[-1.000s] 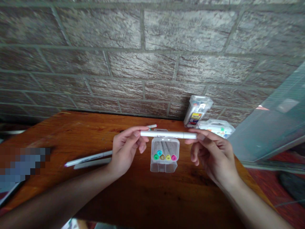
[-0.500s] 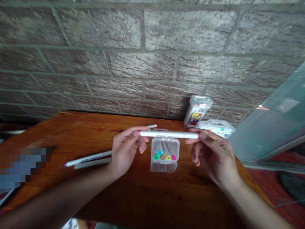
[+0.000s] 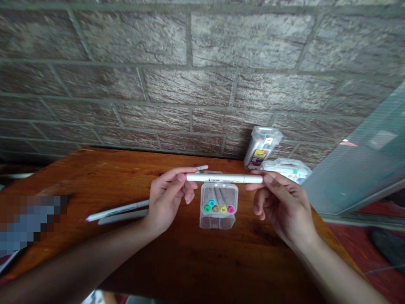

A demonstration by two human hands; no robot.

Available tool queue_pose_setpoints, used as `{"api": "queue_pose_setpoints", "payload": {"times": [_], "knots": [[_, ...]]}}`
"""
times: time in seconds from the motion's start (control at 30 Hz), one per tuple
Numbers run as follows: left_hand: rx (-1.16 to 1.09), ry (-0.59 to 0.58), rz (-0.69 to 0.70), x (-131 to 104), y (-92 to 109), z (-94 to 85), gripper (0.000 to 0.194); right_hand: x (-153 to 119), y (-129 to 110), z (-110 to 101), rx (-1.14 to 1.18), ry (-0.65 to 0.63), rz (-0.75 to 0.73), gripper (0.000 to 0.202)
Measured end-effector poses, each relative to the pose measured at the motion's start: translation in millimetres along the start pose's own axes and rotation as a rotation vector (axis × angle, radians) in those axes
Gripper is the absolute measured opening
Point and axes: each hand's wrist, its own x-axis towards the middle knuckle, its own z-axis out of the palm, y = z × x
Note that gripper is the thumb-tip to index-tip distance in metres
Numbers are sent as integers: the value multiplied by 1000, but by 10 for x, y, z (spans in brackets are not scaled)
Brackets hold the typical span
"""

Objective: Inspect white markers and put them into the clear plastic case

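Note:
A white marker (image 3: pixel 221 178) lies level across the middle of the view, held above the table by both hands. My left hand (image 3: pixel 167 200) pinches its left end between thumb and fingers. The right end is pinched by my right hand (image 3: pixel 283 207). Just below the marker stands a clear plastic marker case (image 3: pixel 217 222), its lid apparently open. Several markers (image 3: pixel 223 198) rest inside it, with green, blue, brown, yellow and pink ends towards me. Part of the case's back is hidden behind the held marker.
Two white markers (image 3: pixel 114 211) lie on the wooden table (image 3: pixel 190 261) beside my left wrist, partly hidden. Behind my left hand is another marker (image 3: pixel 203 167). A tall clear case (image 3: pixel 262 147) and a lower clear box (image 3: pixel 287 169) stand by the brick wall (image 3: pixel 202 84). A glass panel (image 3: pixel 357 156) is at right.
Almost nothing differs. Both hands keep their pinch on the marker, which has turned very slightly in place.

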Motion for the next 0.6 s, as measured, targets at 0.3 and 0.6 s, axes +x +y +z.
{"api": "queue_pose_setpoints", "payload": {"times": [0.3,0.6], "knots": [[62,-20,16,-12,-27,-27,19,1,-17,1,-84,-38,-2,31],[185,-25,11,-15,-62,-42,16,1,10,-18,-85,-21,-41,25]]}}
